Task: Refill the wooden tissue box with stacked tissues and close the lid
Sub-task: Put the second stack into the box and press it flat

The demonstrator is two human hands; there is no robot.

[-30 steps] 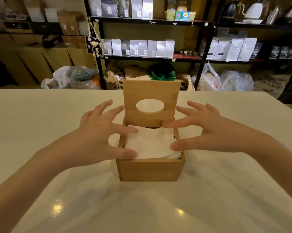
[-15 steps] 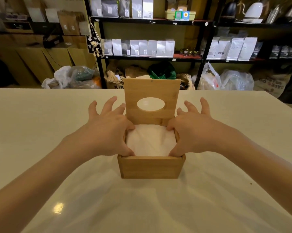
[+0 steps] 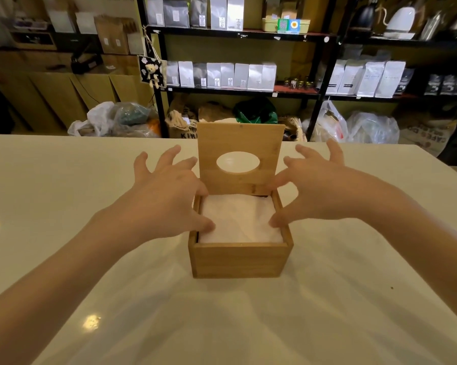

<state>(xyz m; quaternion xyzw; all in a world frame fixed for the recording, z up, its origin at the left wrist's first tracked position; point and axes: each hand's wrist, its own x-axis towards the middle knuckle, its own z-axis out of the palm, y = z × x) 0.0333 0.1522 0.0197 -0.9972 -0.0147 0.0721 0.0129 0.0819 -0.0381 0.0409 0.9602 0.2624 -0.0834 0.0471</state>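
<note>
A square wooden tissue box (image 3: 240, 259) stands on the white table (image 3: 64, 185) in front of me. Its hinged lid (image 3: 240, 143), with an oval hole, stands upright at the far side. A stack of white tissues (image 3: 239, 219) fills the box up to just below the rim. My left hand (image 3: 164, 196) hovers at the box's left wall with fingers spread, its thumb and forefinger tips over the tissues' left edge. My right hand (image 3: 319, 191) mirrors it at the right wall, thumb tip over the tissues' right edge. Neither hand holds anything.
Beyond the table's far edge stand black shelves (image 3: 238, 90) with rows of white and grey pouches, and plastic bags (image 3: 359, 127) and sacks lie on the floor. A small dark speck (image 3: 392, 287) lies on the table to the right.
The tissues went from sitting high and loose in the box to pressed down inside it. Both hands then lifted off and spread their fingers, still beside the box.
</note>
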